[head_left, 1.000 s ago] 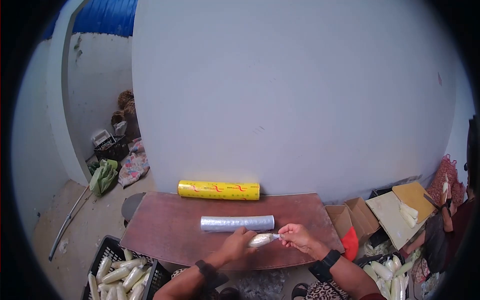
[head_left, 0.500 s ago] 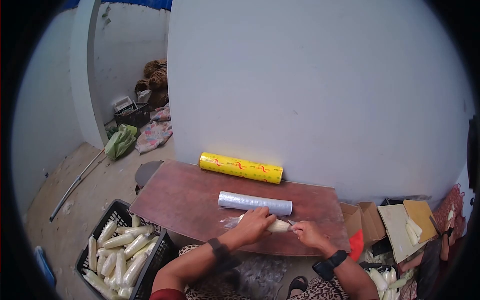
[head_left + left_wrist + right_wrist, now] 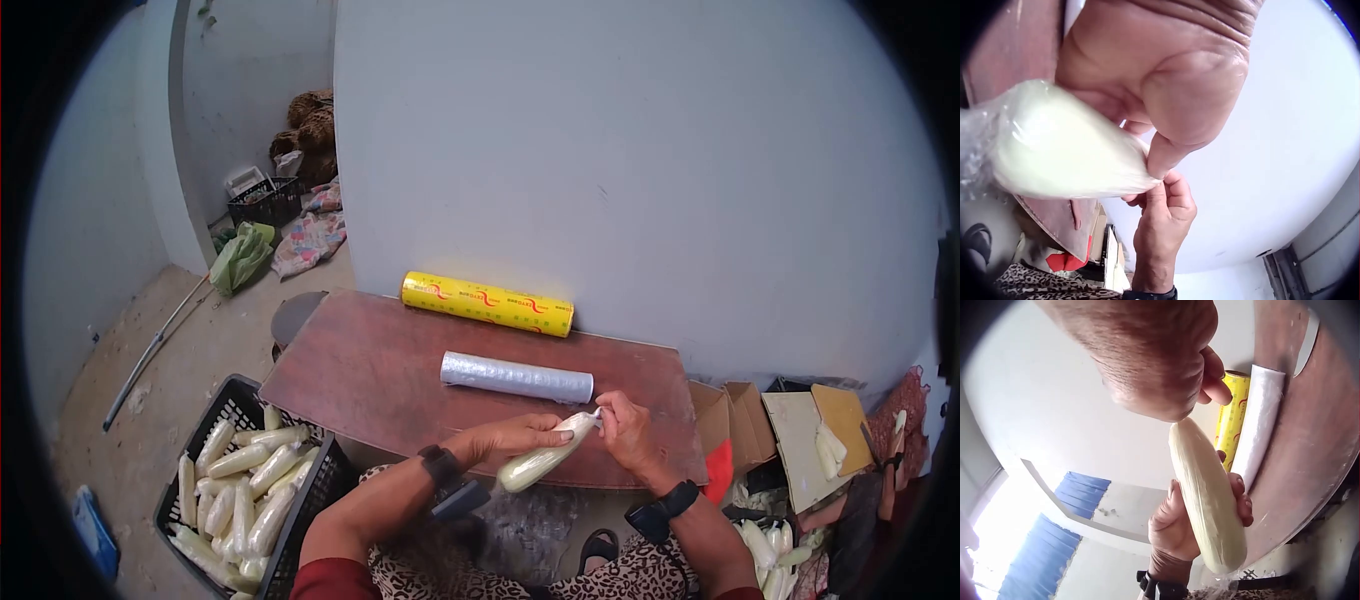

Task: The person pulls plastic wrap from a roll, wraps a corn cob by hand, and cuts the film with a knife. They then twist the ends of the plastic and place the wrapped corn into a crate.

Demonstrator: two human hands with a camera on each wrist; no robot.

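Pinching the wrapped cob [image 3: 543, 455] by its narrow tip, the right grip [image 3: 628, 433] sits far right; the left grip [image 3: 514, 437] clasps its side; its long axis slants near left to far right, at the near edge of the surface [image 3: 365, 365].

Packing workshop: crate [image 3: 322, 497], film roll [image 3: 517, 377]

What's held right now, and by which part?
A film-wrapped pale vegetable: left hand grips its body, right hand pinches the film at its narrow end.
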